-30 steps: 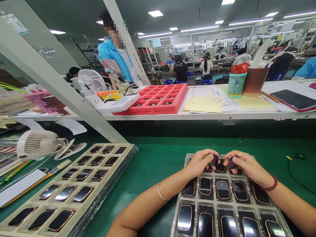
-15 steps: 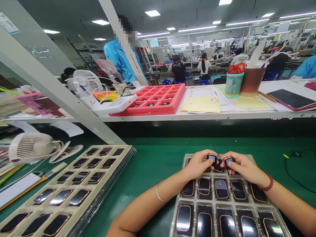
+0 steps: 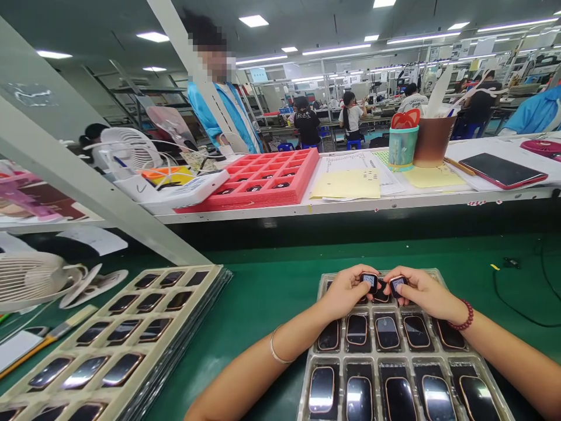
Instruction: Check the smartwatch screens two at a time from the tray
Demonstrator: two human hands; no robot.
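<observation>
Head view: At a green bench, two small screens glow where a second ago both looked dark. The left hand pinches the left watch between thumb and fingers; the right hand grips the right watch the same way, the pair just apart above the far row of a clear tray. Each face now carries a pale, code-like square, unchanged from half a second ago, suggesting both units are awake and readable side by side, though the pattern is too small to make out. Dark-faced watches fill the nearer rows; a stacked cream tray sits to the left.
</observation>
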